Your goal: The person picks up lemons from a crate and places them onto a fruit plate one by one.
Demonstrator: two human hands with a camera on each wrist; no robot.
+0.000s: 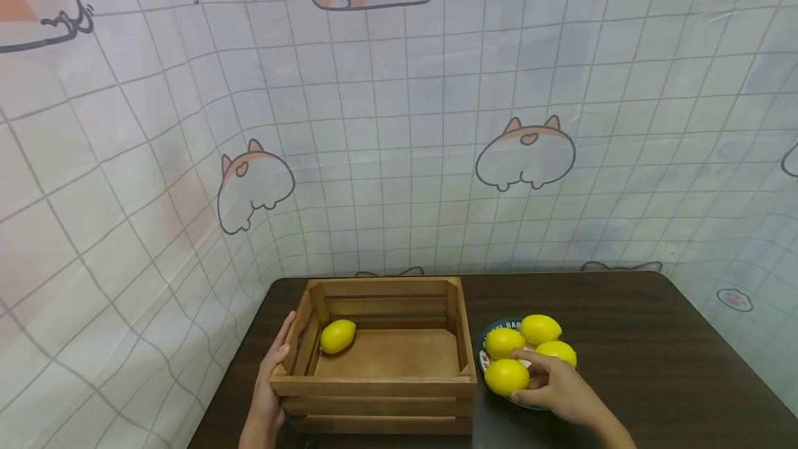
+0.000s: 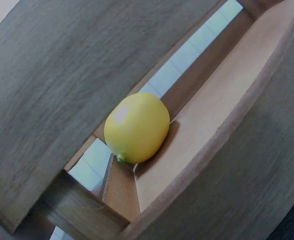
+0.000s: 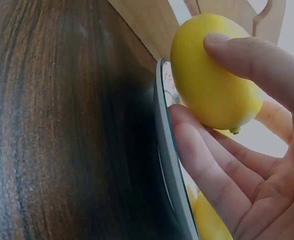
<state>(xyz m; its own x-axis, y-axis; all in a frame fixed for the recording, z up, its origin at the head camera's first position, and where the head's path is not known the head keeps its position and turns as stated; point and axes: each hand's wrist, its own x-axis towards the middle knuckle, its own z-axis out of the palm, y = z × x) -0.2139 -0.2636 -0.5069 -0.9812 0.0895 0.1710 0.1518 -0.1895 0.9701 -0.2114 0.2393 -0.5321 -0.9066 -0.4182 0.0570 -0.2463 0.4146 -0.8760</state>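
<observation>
My right hand [image 1: 561,386] pinches a yellow lemon [image 1: 506,377] at the near left of a round plate [image 1: 483,359] with a dark green, lettered rim. In the right wrist view the thumb presses on one side of this lemon [image 3: 212,75], with fingers below it. Three other lemons [image 1: 541,329] lie on the plate. Left of it stands a slatted wooden crate [image 1: 374,386]. My left hand [image 1: 270,376] rests against the crate's left side, its fingers fairly straight along the outside. One lemon [image 1: 338,337] lies inside, near the left wall; the left wrist view shows it through a gap between slats.
The dark brown table [image 1: 654,352] extends right of the plate. A white grid-patterned cloth [image 1: 386,158] with cartoon dogs hangs behind and on both sides. The crate's right wall stands close to the plate's left edge.
</observation>
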